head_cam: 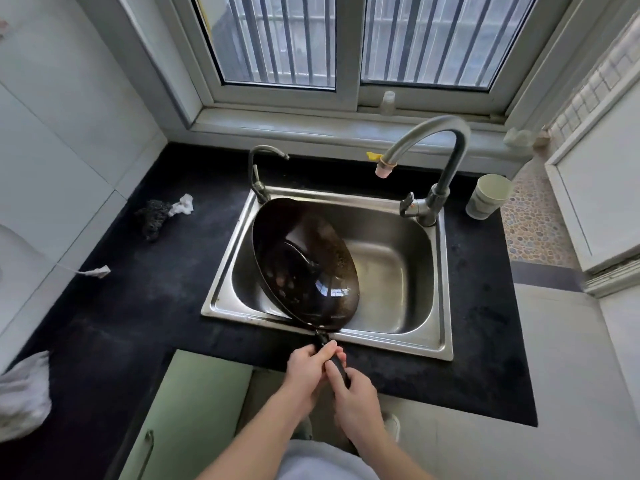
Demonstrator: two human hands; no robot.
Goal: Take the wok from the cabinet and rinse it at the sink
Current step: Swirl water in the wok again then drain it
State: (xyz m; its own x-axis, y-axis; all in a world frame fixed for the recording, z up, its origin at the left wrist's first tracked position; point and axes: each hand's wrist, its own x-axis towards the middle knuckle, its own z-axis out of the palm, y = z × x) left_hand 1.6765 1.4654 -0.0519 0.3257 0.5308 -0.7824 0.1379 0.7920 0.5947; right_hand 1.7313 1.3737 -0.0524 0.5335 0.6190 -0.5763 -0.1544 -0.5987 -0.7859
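Observation:
A dark, stained wok (304, 265) leans tilted in the left half of the steel sink (398, 271), its rim resting toward the sink's left wall. Its black handle points back over the front edge of the sink. My left hand (306, 370) is wrapped around the handle close to the wok. Just behind it, my right hand (353, 393) grips the end of the same handle. A tall curved faucet (429, 147) stands at the sink's back right, its spout over the basin. No water is seen running.
A smaller tap (259, 174) stands at the sink's back left. A pale cup (488, 195) sits on the black counter (145, 306) at the right. A dark scrubber (154, 216) and white scraps lie at left. An open green cabinet door (180, 417) hangs below.

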